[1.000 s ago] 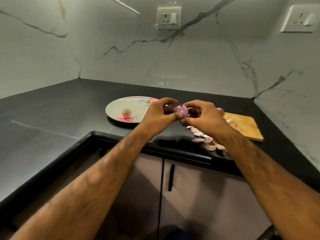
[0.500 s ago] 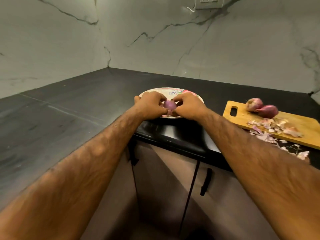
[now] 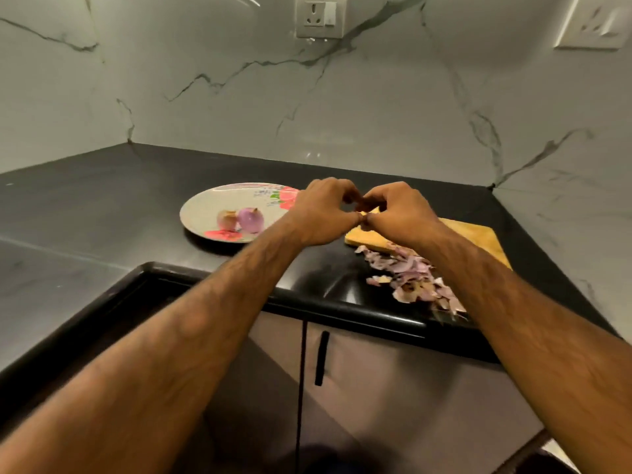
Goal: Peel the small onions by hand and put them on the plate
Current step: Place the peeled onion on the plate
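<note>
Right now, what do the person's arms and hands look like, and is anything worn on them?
The left forearm and the right forearm are bare as far as the picture shows, with fine hair; no sleeve is in view. The left hand and the right hand wear no gloves, and neither wrist carries a watch or a band.

No text, label or number can be read anywhere.

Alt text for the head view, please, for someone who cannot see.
A person's left hand and right hand meet, fingers curled, above a black counter; anything in their grip is hidden. A round flowered plate to their left carries two small onions; a wooden cutting board and purple onion skins lie right.
</note>
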